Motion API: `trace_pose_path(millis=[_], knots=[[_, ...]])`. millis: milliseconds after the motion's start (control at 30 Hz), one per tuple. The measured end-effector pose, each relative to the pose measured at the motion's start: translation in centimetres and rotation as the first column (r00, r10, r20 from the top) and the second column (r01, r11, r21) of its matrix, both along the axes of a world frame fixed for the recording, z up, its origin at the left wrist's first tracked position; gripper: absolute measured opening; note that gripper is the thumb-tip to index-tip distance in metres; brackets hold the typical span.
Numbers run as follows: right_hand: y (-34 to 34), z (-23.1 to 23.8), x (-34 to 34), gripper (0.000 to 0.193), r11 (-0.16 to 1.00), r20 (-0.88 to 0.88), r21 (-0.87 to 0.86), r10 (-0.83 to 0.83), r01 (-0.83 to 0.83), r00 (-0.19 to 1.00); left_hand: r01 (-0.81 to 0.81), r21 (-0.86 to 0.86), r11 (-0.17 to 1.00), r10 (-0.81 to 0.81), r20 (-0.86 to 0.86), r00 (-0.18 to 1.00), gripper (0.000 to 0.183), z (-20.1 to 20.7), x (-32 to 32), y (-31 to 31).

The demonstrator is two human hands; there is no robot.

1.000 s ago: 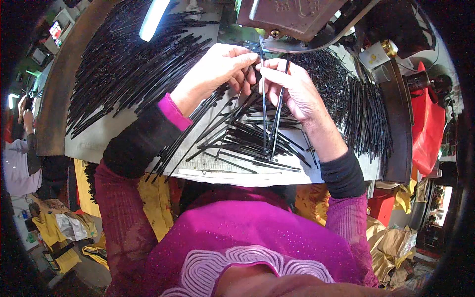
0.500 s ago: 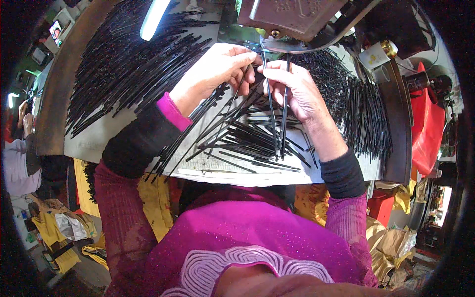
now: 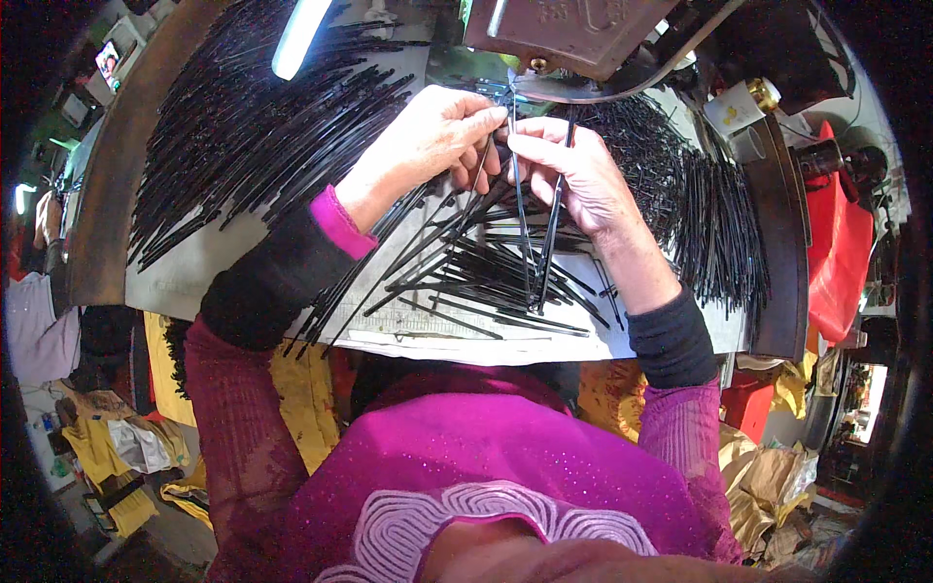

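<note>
Left hand [image 3: 437,141] and right hand [image 3: 578,180] both pinch thin black strips [image 3: 549,233] over the desk [image 3: 180,291], beside a small loose heap [image 3: 486,277]; farther out, left pile [image 3: 262,136] and right pile [image 3: 719,223] (which is finished, I cannot tell) suggest work midway, the machine [image 3: 554,39] beyond.

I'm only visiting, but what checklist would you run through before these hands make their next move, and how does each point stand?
1. Left hand has a grip: ok, a thin black strip appears pinched in its fingers.
2. Right hand has a grip: ok, long black strips hang from it.
3. Fingertips clear of the machine: cannot tell; they are close, and the gap is hard to judge.
4. Loose strips in front lined up: not ok, several lie crossed.
5. Lighting: ok, the tube lamp is lit and both hands are bright.
</note>
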State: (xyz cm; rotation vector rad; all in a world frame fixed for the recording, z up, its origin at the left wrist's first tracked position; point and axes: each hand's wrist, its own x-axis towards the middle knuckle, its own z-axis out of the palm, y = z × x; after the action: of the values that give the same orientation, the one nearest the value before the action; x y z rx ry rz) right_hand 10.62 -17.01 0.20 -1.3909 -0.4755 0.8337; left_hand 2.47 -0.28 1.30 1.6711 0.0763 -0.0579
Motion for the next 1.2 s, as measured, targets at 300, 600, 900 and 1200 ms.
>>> trace_pose_path(millis=[300,600,900,1200], knots=[[0.14,-0.15,0.05,0.020,1.000,0.057,-0.010,0.025,-0.025,0.998,0.018,-0.097,0.995,-0.025,-0.069,0.997,0.032,-0.79,0.40,0.42],[0.70,0.25,0.19,0.016,1.000,0.079,-0.021,0.003,-0.001,0.997,-0.011,-0.121,0.993,0.008,-0.022,1.000,0.032,-0.23,0.49,0.54],[0.81,-0.22,-0.05,0.017,0.999,-0.031,0.037,-0.024,0.025,0.999,-0.030,-0.082,0.996,0.029,-0.011,1.000,0.033,-0.35,0.72,0.50],[0.58,-0.32,0.07,0.018,1.000,-0.038,0.012,-0.022,0.023,0.999,-0.025,-0.125,0.992,0.023,-0.020,1.000,0.032,-0.66,0.88,0.55]])
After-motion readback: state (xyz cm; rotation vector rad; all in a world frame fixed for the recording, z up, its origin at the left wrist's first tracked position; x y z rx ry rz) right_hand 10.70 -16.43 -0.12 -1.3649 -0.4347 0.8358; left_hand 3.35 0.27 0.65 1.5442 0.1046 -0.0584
